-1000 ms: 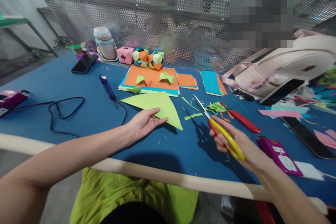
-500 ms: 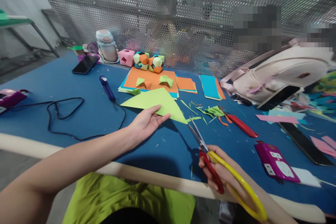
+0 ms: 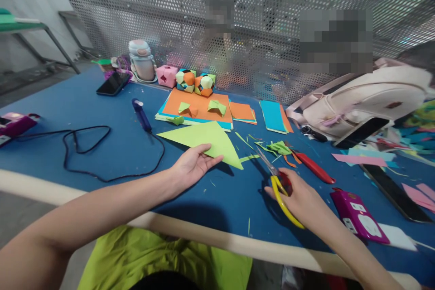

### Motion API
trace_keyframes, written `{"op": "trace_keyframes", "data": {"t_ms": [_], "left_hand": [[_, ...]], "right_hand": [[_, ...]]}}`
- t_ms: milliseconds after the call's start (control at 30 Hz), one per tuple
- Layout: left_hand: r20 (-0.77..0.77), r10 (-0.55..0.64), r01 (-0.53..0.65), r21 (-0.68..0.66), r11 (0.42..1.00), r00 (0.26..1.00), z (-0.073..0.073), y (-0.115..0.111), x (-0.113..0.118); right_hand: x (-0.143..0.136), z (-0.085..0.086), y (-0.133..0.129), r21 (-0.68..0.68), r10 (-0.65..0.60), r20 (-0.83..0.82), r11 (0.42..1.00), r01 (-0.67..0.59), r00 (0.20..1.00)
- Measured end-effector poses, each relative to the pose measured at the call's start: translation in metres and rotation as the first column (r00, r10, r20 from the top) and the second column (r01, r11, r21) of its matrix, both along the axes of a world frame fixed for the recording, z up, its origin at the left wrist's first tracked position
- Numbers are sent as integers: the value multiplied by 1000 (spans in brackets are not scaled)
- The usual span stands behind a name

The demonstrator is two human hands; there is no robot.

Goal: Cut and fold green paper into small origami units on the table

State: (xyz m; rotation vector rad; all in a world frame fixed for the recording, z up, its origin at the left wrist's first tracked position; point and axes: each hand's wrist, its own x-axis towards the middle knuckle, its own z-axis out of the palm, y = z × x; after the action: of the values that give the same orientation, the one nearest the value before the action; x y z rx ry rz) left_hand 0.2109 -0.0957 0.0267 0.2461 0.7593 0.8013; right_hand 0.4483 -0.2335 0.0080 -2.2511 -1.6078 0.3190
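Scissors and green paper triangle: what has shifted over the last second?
The right hand, gripping the yellow-and-red-handled scissors, pulled back toward the table edge, then went forward again; the blades now point at a thin green strip by the triangle's tip. The left hand stayed pressed on the lime-green paper triangle.

R hand (image 3: 299, 199) w/ scissors (image 3: 277, 176) moved back up from table edge (image 3: 210, 235) since 0.5 s ago, blades now nearly shut, tips just right of green paper triangle (image 3: 207, 138). L hand (image 3: 193, 165) slid slightly lower on triangle's near edge.
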Motion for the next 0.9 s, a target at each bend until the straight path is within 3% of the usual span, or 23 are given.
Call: {"op": "trace_keyframes", "data": {"t_ms": [67,167,267,367,433,500,600,733,900], "left_hand": [[-19,-28,28,-23,999,999,-4,-5,0],[-69,-61,57,-58,997,996,-6,-13,1],[-93,-93,86,-73,994,991,-5,-17,1],[-108,-113,104,-85,991,988,-7,-19,1],[-107,-133,125,-79,989,985,-8,-21,2],[-91,-166,162,-54,985,982,-10,-23,3],[-70,-205,205,-12,979,976,-12,-27,3],[-41,-209,210,25,977,977,-12,-29,3],[-31,-231,232,23,972,972,-14,-28,4]], "right_hand": [[17,-10,11,6,31,166,999,-33,986],[34,-15,21,-71,147,287,989,-132,947],[36,-3,23,-193,230,400,967,-164,887],[18,15,28,-194,183,496,976,-97,849],[-1,23,36,-66,141,411,990,-125,901],[-22,25,48,41,188,125,980,-195,974],[-47,16,65,146,258,-150,961,-237,954],[-62,4,73,225,274,-224,948,-224,935],[-67,7,67,425,336,-244,880,-211,910]]}}
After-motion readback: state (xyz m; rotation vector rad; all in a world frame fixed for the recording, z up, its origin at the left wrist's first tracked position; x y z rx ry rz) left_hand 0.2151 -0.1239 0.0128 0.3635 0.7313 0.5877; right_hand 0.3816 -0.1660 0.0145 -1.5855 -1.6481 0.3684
